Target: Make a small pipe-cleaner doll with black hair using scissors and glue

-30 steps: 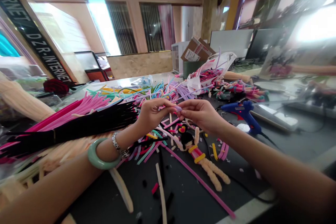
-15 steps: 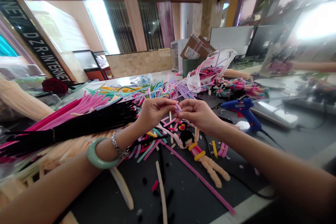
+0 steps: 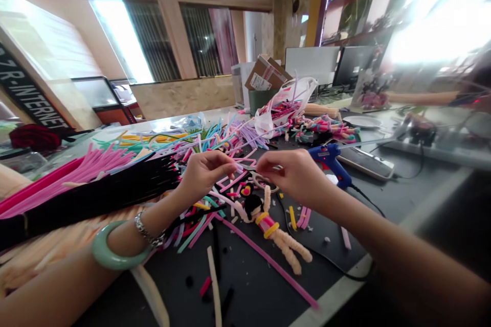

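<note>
1. Forearms enter from the bottom edge; a jade bangle (image 3: 115,253) and a chain bracelet (image 3: 148,230) sit on the left wrist.
2. Dark surface (image 3: 253,286) nearest the body carries loose offcuts: a long pink stem (image 3: 268,260), cream and black bits.
3. Doll (image 3: 268,222) lies flat on the surface just below and between the hands, touched by neither. Black head, red-and-yellow banded body and cream twisted legs are made; judged near done as a figure, though no finished detail can be checked at this size.
4. Left hand (image 3: 203,171) is pinched shut on a lilac stem piece (image 3: 240,168), fingertips pointing right.
5. Right hand (image 3: 295,173) is closed with the thumb against the fingers, near the left but apart from it. Something pale shows at its fingertips; whether it grips the same piece cannot be told.
6. Judgement: the small piece is being shaped in the air above the doll and is not yet on it.
7. Left of the hands: a black stem bundle (image 3: 95,196) and pink stems (image 3: 76,166).
8. Right, just behind the right hand: a blue glue gun (image 3: 330,158), resting on the surface.
9. Farther back: mixed coloured stems (image 3: 215,135), a plastic bag (image 3: 284,104), a cardboard box (image 3: 266,74).
</note>
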`<state>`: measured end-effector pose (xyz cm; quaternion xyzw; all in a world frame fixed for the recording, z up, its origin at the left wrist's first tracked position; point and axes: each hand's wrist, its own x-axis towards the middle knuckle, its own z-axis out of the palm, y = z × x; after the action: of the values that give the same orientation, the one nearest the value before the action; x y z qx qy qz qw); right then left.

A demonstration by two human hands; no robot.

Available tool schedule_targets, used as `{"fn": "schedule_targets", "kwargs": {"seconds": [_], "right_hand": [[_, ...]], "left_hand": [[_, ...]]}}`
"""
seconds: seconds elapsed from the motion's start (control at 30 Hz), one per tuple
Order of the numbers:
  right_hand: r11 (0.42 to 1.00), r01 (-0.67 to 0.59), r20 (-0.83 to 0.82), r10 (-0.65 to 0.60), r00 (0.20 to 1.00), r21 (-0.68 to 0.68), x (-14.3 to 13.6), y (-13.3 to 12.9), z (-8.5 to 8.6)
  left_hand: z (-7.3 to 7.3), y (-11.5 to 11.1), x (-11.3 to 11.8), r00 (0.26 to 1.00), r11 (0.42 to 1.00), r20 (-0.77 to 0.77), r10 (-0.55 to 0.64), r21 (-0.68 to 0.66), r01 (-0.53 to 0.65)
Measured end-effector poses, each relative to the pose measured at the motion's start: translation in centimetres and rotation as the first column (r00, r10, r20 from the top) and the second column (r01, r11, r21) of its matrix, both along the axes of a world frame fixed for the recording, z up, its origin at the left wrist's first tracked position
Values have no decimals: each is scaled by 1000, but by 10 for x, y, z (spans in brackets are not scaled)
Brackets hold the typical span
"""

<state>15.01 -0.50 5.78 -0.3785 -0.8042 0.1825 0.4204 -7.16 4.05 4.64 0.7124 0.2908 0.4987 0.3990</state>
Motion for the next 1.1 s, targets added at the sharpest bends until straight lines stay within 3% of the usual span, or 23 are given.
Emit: {"fn": "schedule_targets", "kwargs": {"seconds": [0.2, 0.4, 0.5, 0.63, 0.8, 0.93, 1.1], "right_hand": [[998, -53, 298, 38, 954, 44, 58, -44, -13], [991, -123, 465, 130, 875, -45, 93, -49, -19], [991, -73, 438, 117, 891, -115, 101, -44, -20], [965, 67, 200, -15, 980, -255, 109, -38, -28], [934, 121, 93, -95, 991, -336, 112, -35, -38], [943, 151, 85, -131, 988, -297, 111, -37, -36], [956, 228, 226, -184, 957, -184, 109, -41, -31]], "left_hand": [[-2, -1, 3, 1000, 1000, -8, 4, 1, -4], [-4, -5, 8, 999, 1000, -52, 10, -4, -10], [-4, -7, 10, 998, 1000, -61, 12, -4, -13], [-4, -10, 11, 998, 999, -58, 32, 9, -32], [-5, -11, 11, 997, 999, -77, 26, 20, -25], [-5, -11, 11, 994, 999, -101, 35, 31, -32], [-6, -11, 11, 994, 999, -102, 48, 21, -46]]}}
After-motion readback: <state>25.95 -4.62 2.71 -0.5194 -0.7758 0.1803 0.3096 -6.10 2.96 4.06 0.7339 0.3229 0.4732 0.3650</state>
